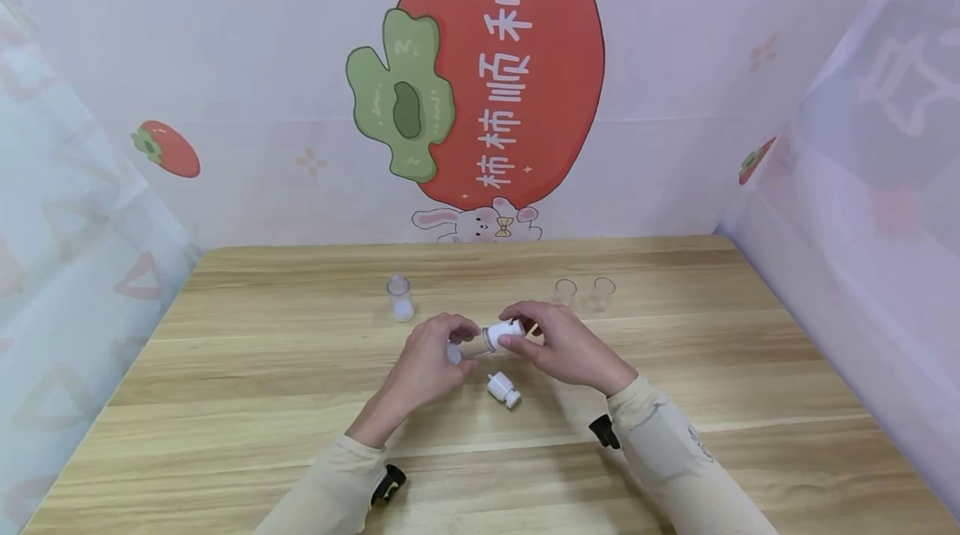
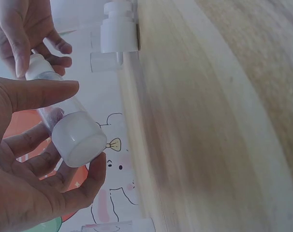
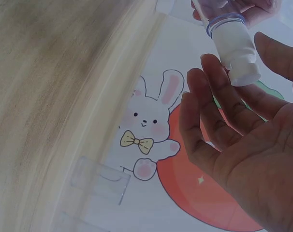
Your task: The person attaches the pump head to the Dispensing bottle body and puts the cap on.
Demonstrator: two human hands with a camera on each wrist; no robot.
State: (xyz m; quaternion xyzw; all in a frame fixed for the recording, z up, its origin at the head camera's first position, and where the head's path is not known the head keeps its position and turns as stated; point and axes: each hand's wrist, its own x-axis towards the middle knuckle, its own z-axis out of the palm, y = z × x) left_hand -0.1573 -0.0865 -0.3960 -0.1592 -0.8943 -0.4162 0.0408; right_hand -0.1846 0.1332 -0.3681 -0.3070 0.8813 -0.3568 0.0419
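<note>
A slim clear bottle (image 2: 75,105) with a white lower end lies tilted in my left hand (image 1: 432,356), which grips it between thumb and curled fingers. On its other end sits a white pump top (image 1: 504,336) with a shiny collar. Around that pump top my right hand (image 1: 566,343) has its thumb on one side and its fingers on the other, loosely bent; their exact contact is hard to make out in the right wrist view. Just below the hands, a second white pump top (image 1: 504,389) rests on the wooden table (image 1: 300,427).
Farther back on the left stands another clear container (image 1: 400,298) with white inside. Two clear cups or caps, one left (image 1: 566,292) and one right (image 1: 603,293), stand beyond my right hand. A printed cloth backdrop (image 1: 285,102) rises behind the table.
</note>
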